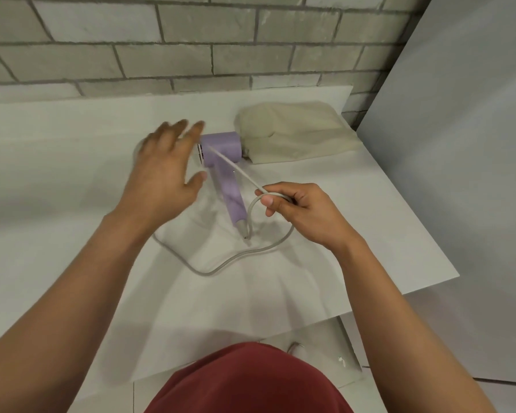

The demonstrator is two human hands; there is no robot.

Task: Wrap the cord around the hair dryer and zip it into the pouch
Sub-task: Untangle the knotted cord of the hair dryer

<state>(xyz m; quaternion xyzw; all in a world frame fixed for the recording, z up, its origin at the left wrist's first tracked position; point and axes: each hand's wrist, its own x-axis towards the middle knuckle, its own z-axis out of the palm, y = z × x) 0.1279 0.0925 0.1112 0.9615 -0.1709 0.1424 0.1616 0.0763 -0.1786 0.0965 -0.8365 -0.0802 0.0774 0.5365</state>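
1 hair dryer, 1 cord & 1 pouch lay on counter; L hand fingers were spread apart, holding nothing, R hand fingers clamped on the cord.

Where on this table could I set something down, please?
Bare: the left of the table, beyond the left hand, and the near strip between cord and front edge. Crowded: the middle, around hair dryer and right hand; the pouch fills the back right.
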